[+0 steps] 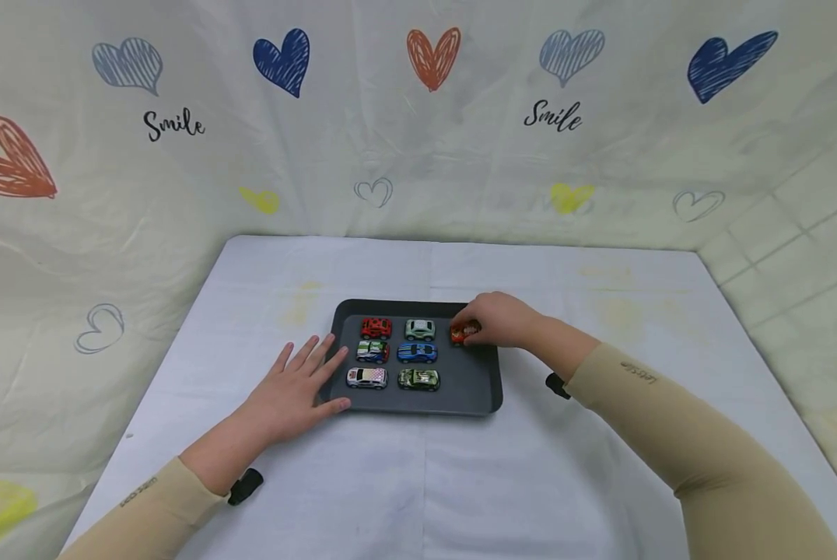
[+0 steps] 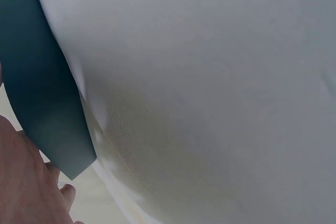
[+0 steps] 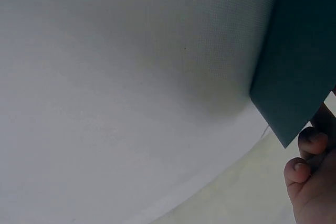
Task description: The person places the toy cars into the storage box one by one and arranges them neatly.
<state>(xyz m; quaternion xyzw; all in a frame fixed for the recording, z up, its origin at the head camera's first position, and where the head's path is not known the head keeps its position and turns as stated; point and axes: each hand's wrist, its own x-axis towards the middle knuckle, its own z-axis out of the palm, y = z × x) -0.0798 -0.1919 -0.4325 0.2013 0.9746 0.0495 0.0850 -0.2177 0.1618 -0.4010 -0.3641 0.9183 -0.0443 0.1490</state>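
Observation:
A dark grey baking tray lies on the white-covered table with several toy cars on it. My left hand rests at the tray's left edge, fingers spread and straight. At the tray's back right corner, my right hand grips an orange-red toy car, partly hidden by the fingers. Left of it, a red car and a pale green car form the back row. Behind the front pair, a white car and a camouflage car, sit a multicoloured car and a blue car.
White cloth covers the table all round the tray. Behind and to the left hangs a pale curtain printed with hearts and the word Smile. Both wrist views show mostly cloth and the tray's outer wall.

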